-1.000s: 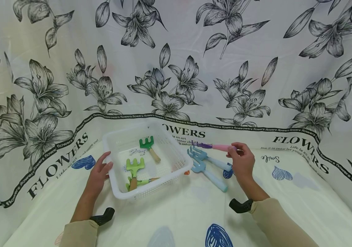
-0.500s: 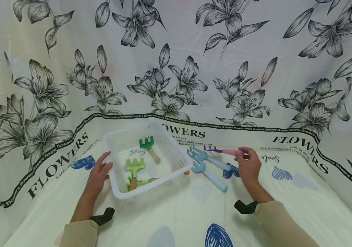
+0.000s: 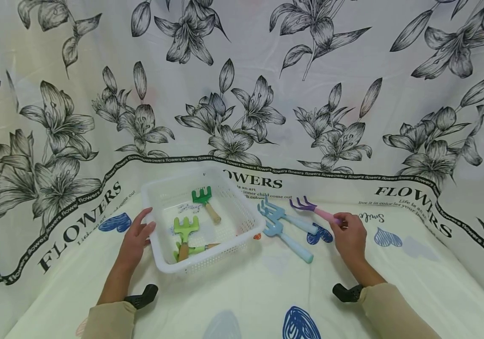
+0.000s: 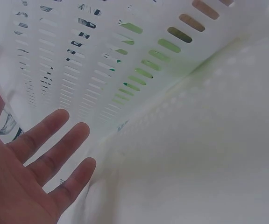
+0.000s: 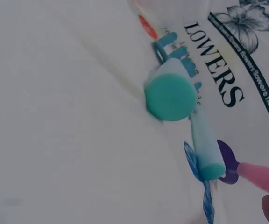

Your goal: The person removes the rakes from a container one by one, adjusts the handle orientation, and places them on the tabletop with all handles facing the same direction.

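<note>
My left hand (image 3: pixel 133 242) rests at the left rim of a white perforated plastic basket (image 3: pixel 229 247). In the left wrist view, several of its fingers (image 4: pixel 62 149) spread straight outside the basket's slotted wall. My right hand (image 3: pixel 349 235) pinches the end of the pink handle of a small hand rake with purple tines (image 3: pixel 303 205), which point to the left. Just left of it, two light-blue hand rakes (image 3: pixel 290 244) lie on the cloth. Inside the basket are a dark green rake (image 3: pixel 202 197), a light green rake (image 3: pixel 185 228) and another light green tool (image 3: pixel 199 249), partly covered.
A white cloth (image 3: pixel 250 292) printed with hearts and lettering covers the surface. Behind it rises a curtain (image 3: pixel 335 61) with black flower drawings and a dark lettered border. A black wrist mount (image 3: pixel 347 293) sits on the right wrist, and another mount (image 3: pixel 142 296) on the left.
My right hand has moved right and slightly toward me with the purple-and-pink rake, away from the basket, and the tines now angle up-left. The left hand and basket have stayed put.
</note>
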{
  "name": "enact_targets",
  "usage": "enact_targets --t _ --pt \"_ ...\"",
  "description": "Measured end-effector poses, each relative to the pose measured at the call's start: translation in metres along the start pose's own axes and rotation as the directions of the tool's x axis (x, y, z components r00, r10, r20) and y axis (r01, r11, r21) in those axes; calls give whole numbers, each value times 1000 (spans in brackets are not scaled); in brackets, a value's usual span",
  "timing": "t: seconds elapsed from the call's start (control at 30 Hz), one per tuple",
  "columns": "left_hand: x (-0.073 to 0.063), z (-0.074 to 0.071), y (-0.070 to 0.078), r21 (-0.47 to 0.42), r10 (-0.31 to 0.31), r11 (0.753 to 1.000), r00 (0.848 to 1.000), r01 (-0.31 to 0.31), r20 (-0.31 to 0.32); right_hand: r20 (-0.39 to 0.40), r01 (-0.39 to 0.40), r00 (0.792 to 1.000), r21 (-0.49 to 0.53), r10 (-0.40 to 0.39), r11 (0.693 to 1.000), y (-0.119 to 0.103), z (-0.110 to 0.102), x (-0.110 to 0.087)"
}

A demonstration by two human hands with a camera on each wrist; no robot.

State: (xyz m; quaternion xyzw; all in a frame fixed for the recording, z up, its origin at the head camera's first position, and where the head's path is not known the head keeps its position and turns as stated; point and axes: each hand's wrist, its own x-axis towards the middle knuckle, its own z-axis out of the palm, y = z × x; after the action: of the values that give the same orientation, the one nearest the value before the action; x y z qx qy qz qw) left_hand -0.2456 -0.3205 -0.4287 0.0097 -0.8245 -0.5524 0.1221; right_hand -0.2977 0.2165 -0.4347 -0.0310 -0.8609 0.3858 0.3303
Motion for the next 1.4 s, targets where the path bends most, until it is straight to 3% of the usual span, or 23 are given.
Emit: enact_targets --t 0.23,0.43,0.67,0.97,1.2,1.4 --pt "0 -1 0 -6 -1 1000 1000 1 -2 124 -11 992 -100 23 995 11 -4 -4" --pt "-1 -1 1 -11 1 1000 1000 -1 -2 246 -52 965 -139 86 989 16 -3 -7" --pt "0 -2 1 -12 3 1000 1000 -3 1 314 -88 939 -174 140 981 16 1 -8" --pt "0 -1 0 -3 10 1000 1000 -10 3 350 -127 919 -172 181 977 12 -1 -5" --pt "-1 -1 0 -10 7 1000 1000 -7 3 298 -140 940 -115 168 983 -6 -7 -2" --pt "0 0 -1 -14 9 1000 1000 -9 2 294 -165 941 -33 167 986 -23 -8 2"
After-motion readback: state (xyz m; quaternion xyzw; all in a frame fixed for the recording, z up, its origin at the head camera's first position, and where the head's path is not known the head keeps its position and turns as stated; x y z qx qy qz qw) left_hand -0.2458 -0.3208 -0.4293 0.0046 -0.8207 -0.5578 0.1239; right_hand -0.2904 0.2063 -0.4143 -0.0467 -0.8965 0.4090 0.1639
